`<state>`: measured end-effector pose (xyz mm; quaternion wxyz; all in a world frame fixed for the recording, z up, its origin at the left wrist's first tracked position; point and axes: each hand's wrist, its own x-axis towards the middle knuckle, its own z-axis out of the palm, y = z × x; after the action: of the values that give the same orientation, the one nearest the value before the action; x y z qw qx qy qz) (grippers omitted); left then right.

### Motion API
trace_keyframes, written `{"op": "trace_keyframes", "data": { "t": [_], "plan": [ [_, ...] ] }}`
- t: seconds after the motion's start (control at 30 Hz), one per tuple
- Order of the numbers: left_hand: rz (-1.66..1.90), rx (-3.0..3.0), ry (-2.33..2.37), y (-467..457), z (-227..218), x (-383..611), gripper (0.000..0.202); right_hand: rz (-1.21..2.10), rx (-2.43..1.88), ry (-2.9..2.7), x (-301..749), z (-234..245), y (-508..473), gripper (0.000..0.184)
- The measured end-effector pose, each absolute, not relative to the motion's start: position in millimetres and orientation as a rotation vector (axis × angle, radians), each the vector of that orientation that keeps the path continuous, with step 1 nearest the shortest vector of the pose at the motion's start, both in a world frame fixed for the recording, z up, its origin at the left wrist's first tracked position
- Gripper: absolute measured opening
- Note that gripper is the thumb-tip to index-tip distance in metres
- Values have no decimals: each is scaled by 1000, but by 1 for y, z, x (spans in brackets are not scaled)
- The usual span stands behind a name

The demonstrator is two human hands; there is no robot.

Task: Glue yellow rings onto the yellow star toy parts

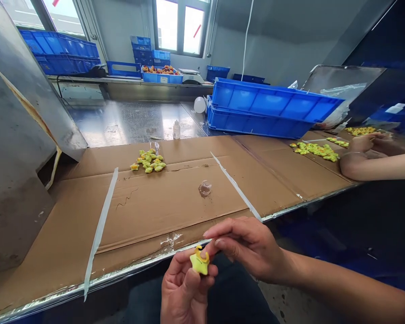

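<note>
My left hand (184,288) pinches a small yellow-green star-shaped toy (200,262) with a yellow ring on its top, held just below the table's front edge. My right hand (246,245) hovers right beside it, fingers curled and pressed together, fingertips touching the toy's ring; whether a small part sits between them I cannot make out. On the cardboard-covered table (155,207) lies a heap of several similar yellow-green toys (149,162). A small clear plastic cap (205,187) stands in a glue stain mid-table.
Two stacked blue crates (266,108) stand at the back right. A small glue bottle (176,129) stands behind the cardboard. Another person's arms (374,157) rest at the right by more toys (315,150). A metal panel (20,112) leans at the left.
</note>
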<state>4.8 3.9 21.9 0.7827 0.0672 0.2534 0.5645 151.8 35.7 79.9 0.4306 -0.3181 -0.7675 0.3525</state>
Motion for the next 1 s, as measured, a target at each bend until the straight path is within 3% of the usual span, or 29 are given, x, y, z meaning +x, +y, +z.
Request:
{"op": "trace_keyframes", "data": {
  "t": [0.17,0.43,0.6,1.0],
  "plan": [
    [1339,264,665,3,23,8,36,954,-803,-1863,159,77,38,13],
    [1619,482,923,-2,22,14,31,536,-816,-2031,161,80,21,30],
    [1714,606,906,-6,20,15,27,394,-847,-2126,153,71,10,29],
    [1807,950,1086,-15,10,13,25,344,-803,-2250,151,71,8,29]
  ]
}}
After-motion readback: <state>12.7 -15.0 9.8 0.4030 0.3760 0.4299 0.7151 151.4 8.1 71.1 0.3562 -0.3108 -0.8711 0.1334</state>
